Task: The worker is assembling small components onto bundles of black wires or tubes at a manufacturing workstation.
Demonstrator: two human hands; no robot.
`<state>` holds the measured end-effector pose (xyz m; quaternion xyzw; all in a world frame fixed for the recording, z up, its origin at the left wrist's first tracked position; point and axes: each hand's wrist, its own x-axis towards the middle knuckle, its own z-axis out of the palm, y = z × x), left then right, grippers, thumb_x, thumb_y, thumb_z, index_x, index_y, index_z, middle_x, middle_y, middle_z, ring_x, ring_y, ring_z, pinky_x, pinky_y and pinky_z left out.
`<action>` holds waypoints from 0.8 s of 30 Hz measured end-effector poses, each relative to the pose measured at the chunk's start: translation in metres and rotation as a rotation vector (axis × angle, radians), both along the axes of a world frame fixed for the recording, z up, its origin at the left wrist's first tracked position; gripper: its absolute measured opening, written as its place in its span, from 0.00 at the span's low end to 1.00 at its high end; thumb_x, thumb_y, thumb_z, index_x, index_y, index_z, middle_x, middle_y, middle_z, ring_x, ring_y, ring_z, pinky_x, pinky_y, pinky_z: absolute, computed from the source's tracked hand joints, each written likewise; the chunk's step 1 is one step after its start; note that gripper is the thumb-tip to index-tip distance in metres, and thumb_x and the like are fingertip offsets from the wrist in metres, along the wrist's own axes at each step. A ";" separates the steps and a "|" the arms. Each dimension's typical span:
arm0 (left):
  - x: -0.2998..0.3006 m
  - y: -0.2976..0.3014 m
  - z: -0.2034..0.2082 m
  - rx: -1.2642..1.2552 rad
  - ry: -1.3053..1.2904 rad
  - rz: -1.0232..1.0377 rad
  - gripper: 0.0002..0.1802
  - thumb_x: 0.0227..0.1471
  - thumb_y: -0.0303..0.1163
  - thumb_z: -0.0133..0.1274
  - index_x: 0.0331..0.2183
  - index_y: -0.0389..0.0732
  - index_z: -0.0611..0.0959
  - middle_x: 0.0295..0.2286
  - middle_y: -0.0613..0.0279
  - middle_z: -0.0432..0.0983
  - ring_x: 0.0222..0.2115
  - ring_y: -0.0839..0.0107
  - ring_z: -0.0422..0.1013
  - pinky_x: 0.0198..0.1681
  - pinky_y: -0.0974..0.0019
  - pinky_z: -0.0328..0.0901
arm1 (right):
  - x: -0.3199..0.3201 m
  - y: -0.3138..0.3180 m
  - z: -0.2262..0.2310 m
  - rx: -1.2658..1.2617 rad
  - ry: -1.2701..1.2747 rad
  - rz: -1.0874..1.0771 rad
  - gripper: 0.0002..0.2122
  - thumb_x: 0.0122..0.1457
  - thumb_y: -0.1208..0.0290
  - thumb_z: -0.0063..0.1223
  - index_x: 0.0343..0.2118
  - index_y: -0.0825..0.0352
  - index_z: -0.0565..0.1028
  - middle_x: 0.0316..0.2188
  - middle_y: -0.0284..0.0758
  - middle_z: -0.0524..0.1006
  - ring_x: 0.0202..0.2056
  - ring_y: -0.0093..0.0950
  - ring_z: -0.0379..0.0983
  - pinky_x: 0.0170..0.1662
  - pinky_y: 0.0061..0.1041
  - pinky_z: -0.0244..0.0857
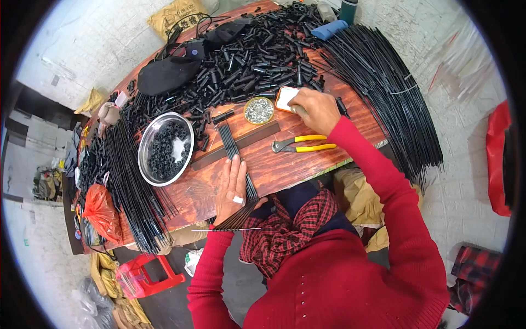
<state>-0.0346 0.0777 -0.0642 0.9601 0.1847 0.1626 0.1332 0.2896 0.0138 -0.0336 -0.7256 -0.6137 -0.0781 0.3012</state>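
Observation:
My left hand [229,189] lies flat, fingers stretched out and close together, beside and partly on a row of thin black cables [230,142]. The cables cross a dark straight bar [211,158] on the table and run back past my wrist toward my lap. A white strip is wrapped round one finger. Farther right, my right hand [316,109] reaches over a small orange-rimmed box [284,97] with a white inside. Its fingers are bent together at the box's edge; whatever they pinch is hidden. Yellow-handled end-cutting pliers [301,143] and a round tin of small silvery pieces [258,124] are nearby.
A steel bowl [142,156] of black rings stands left of the bar. Black tubular parts [246,66] heap across the back. Long black cable bundles lie left [129,170] and right [383,88]. A red stool [148,277] stands below the table [350,118].

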 end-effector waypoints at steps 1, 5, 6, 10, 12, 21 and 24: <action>-0.001 0.000 -0.001 -0.002 -0.001 0.004 0.60 0.35 0.51 0.69 0.63 0.34 0.57 0.63 0.43 0.50 0.64 0.42 0.48 0.64 0.48 0.50 | 0.006 0.005 -0.002 -0.039 -0.058 -0.020 0.03 0.52 0.71 0.56 0.28 0.61 0.81 0.30 0.35 0.77 0.34 0.38 0.76 0.37 0.38 0.69; -0.003 0.000 0.000 -0.013 0.026 0.024 0.61 0.34 0.52 0.69 0.63 0.35 0.57 0.64 0.43 0.49 0.64 0.42 0.47 0.65 0.47 0.49 | 0.016 0.014 -0.015 -0.174 -0.057 -0.002 0.04 0.51 0.71 0.56 0.28 0.62 0.80 0.30 0.37 0.78 0.35 0.38 0.77 0.38 0.38 0.70; -0.003 0.001 0.000 -0.016 0.025 0.030 0.61 0.34 0.52 0.69 0.63 0.35 0.57 0.64 0.43 0.49 0.64 0.42 0.47 0.65 0.47 0.49 | 0.017 0.015 -0.016 -0.176 -0.059 0.004 0.04 0.51 0.71 0.56 0.28 0.62 0.80 0.30 0.37 0.78 0.35 0.38 0.77 0.38 0.38 0.70; -0.002 0.001 0.000 -0.033 0.027 0.034 0.62 0.33 0.51 0.69 0.63 0.35 0.57 0.64 0.44 0.49 0.64 0.42 0.47 0.65 0.48 0.49 | 0.025 0.018 -0.019 -0.231 -0.003 -0.049 0.04 0.51 0.69 0.57 0.27 0.62 0.80 0.30 0.37 0.78 0.34 0.39 0.77 0.38 0.39 0.69; -0.002 0.001 0.001 -0.046 0.019 0.032 0.62 0.33 0.51 0.69 0.63 0.35 0.57 0.64 0.44 0.49 0.64 0.42 0.47 0.65 0.48 0.49 | 0.029 0.022 -0.021 -0.206 0.016 -0.044 0.05 0.51 0.68 0.58 0.28 0.63 0.80 0.30 0.38 0.77 0.33 0.39 0.76 0.38 0.39 0.69; -0.001 0.001 -0.002 -0.055 -0.017 0.029 0.63 0.32 0.51 0.70 0.63 0.35 0.57 0.64 0.45 0.50 0.64 0.42 0.47 0.65 0.47 0.49 | 0.024 0.028 -0.014 -0.186 0.039 -0.100 0.05 0.51 0.69 0.58 0.29 0.63 0.78 0.30 0.39 0.78 0.34 0.40 0.77 0.38 0.40 0.69; -0.004 0.000 0.000 -0.040 -0.019 0.020 0.63 0.31 0.51 0.70 0.63 0.35 0.58 0.64 0.45 0.50 0.64 0.42 0.48 0.65 0.47 0.50 | 0.027 0.030 -0.021 -0.171 -0.033 -0.089 0.05 0.51 0.69 0.58 0.28 0.64 0.78 0.30 0.39 0.78 0.34 0.40 0.77 0.38 0.40 0.69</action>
